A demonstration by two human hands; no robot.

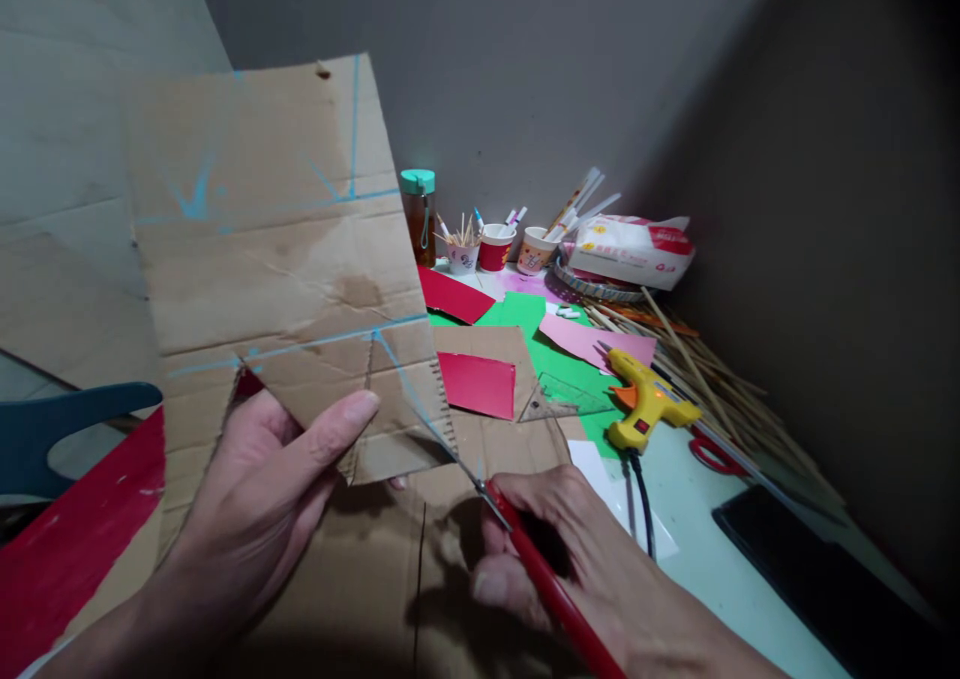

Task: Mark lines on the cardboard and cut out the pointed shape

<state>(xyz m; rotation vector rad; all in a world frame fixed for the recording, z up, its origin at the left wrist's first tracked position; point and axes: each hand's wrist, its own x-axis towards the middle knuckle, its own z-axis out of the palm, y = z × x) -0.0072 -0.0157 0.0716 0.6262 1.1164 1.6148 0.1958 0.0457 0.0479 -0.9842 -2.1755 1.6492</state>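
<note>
A sheet of brown cardboard [285, 269] marked with blue lines is held up in front of me by my left hand [277, 469]. My left thumb presses on its face near the lower edge, with the other fingers behind it. A triangular notch is cut out of its lower left part. In my right hand [555, 549] are red-handled scissors [536, 554]. Their blades meet the cardboard's lower right edge, in line with a slanting blue mark. The right-hand fingers wrap round the handles and partly hide them.
A yellow glue gun [649, 399] with a black cord lies on the table at the right. Near it are a clear set square [566, 396], thin wooden sticks [720, 399] and a black phone-like slab [810, 579]. Behind stand paper cups [496, 249], a bottle [418, 219] and a tissue pack [630, 249].
</note>
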